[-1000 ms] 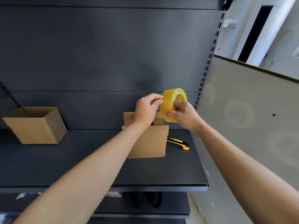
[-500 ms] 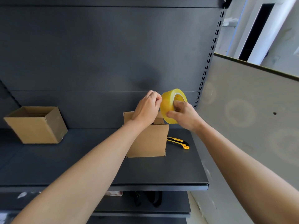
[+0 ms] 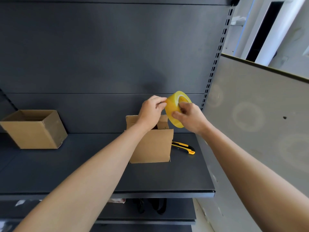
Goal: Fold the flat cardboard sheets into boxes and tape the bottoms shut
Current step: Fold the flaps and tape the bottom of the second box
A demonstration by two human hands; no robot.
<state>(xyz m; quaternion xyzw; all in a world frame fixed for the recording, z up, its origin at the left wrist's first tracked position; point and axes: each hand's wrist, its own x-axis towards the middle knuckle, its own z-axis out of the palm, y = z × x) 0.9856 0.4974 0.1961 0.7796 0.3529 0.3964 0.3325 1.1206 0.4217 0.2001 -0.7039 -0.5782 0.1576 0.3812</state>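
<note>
My right hand (image 3: 190, 117) grips a yellow tape roll (image 3: 173, 106) held upright in the air above the shelf. My left hand (image 3: 151, 110) pinches at the roll's left rim with fingertips closed on the tape surface; whether a loose end is lifted I cannot tell. Just below both hands stands a small brown cardboard box (image 3: 151, 145) on the dark shelf (image 3: 83, 164), its top flaps up. A second, finished open box (image 3: 36, 129) sits at the shelf's far left.
A yellow-and-black utility knife (image 3: 184, 147) lies on the shelf right of the small box. A grey panel (image 3: 259, 123) stands along the right side. The perforated upright (image 3: 215, 59) bounds the shelf's back wall. A lower shelf (image 3: 150, 210) holds dark items.
My left fingers have shifted along the roll's rim, picking at the tape. My right hand has turned the roll slightly. The boxes and knife have not moved.
</note>
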